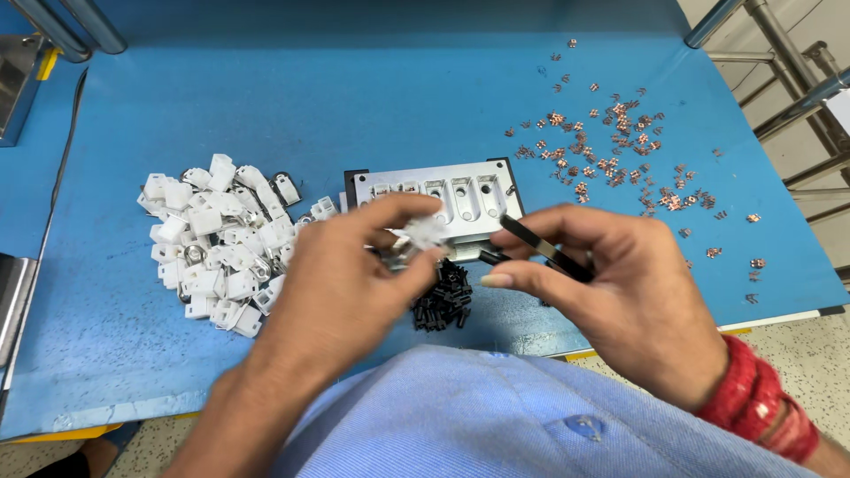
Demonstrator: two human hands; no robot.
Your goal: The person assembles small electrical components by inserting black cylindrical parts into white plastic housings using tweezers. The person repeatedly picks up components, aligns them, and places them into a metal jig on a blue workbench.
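Metal jig (460, 196) sits mid-table (354, 80). Pile of plastic housings (212, 239) lies left of it, scattered copper contacts (620, 150) behind and right, heap of small black parts (443, 305) just in front.

The small white plastic housing (425, 233) pinched in the left hand (341, 283) looks matt and smooth, like the heap of white plastic housings (212, 243). The slim black tweezers (536, 248) in the right hand (602, 283) show a dull metal sheen. The grey machined metal fixture block (443, 196) looks brushed. The scattered copper-coloured metal clips (620, 146) glint. The blue table mat (354, 97) looks matt and scuffed.
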